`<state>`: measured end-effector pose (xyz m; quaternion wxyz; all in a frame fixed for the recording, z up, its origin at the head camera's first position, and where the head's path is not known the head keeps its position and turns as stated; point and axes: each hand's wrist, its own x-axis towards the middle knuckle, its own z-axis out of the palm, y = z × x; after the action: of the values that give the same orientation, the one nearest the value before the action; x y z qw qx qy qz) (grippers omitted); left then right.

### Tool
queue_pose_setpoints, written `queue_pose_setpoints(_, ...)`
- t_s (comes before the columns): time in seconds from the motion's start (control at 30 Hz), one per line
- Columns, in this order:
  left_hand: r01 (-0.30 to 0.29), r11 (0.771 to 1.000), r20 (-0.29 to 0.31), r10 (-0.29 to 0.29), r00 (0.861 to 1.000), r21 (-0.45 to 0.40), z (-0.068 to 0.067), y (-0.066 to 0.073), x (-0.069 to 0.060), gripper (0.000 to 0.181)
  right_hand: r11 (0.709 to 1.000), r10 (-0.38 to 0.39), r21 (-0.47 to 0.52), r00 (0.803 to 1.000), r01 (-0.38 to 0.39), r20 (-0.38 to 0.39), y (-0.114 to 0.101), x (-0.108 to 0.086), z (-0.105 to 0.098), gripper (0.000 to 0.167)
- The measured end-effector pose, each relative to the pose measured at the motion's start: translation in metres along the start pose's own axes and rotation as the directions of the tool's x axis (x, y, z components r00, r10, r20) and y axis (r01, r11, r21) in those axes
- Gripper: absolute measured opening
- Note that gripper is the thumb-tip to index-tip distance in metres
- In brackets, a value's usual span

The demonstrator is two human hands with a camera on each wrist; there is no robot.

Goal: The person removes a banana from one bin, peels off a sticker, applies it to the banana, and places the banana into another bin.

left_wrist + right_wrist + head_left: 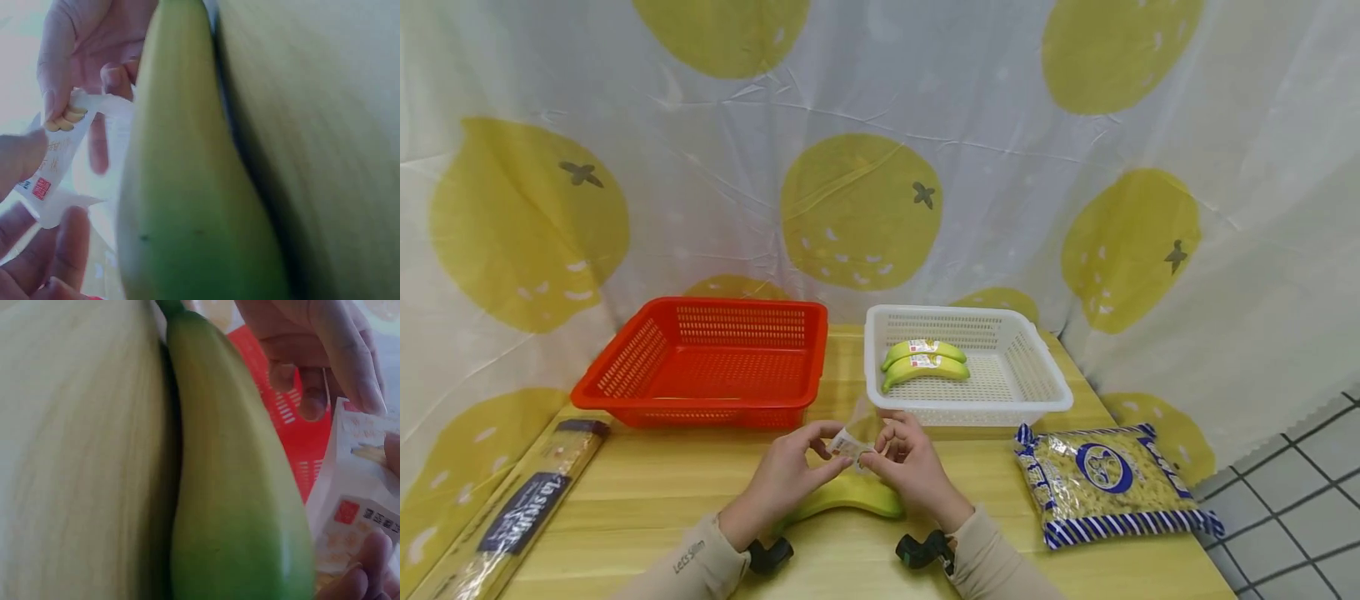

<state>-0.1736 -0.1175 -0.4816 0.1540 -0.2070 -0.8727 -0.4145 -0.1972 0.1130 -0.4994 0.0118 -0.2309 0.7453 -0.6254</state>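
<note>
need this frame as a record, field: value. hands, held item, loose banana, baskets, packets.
left hand: left hand pinches printed film
right hand: right hand pinches the same film
held item: printed film, between both hands
loose banana: banana, lying on the table
white basket: white basket holds two labelled bananas
red basket: red basket, left of the white one
packets: long packet far left, blue-striped bag right
</note>
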Motion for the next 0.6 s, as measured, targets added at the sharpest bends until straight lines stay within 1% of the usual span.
queue_pose_setpoints(0.1,-0.051,0.998,-0.057,0.053,0.997,0.026,0.0017,-0.0026,-0.0027,0.029,0.999,-0.036,-0.027,0.999,0.036,-0.008,0.0018,-0.0003,0.0024,0.024)
queue_pose_setpoints(0.17,-0.073,0.996,-0.094,0.077,0.993,0.043,0.003,-0.0038,-0.0034,0.024,0.997,-0.062,-0.039,0.998,0.061,-0.014,0.0031,-0.0007,0.0028,0.022)
queue_pose_setpoints(0.27,-0.078,0.995,-0.13,0.085,0.988,0.057,0.0039,-0.005,-0.0043,0.021,0.994,-0.098,-0.047,0.995,0.098,-0.007,0.0046,-0.0013,0.0031,0.018)
queue_pose_setpoints(0.37,-0.082,0.993,-0.152,0.094,0.984,0.079,0.004,-0.0059,-0.0047,0.024,0.99,-0.125,-0.058,0.992,0.125,0.012,0.0054,-0.0021,0.0036,0.015)
queue_pose_setpoints(0.47,-0.074,0.992,-0.17,0.09,0.981,0.098,0.0035,-0.0075,-0.0044,0.026,0.988,-0.125,-0.09,0.992,0.127,0.03,0.0053,-0.0031,0.0041,0.015)
queue_pose_setpoints(0.6,-0.043,0.996,-0.199,0.058,0.978,0.077,0.0024,-0.0107,-0.0032,0.022,0.991,-0.066,-0.113,0.997,0.07,0.038,0.0041,-0.004,0.0043,0.022)
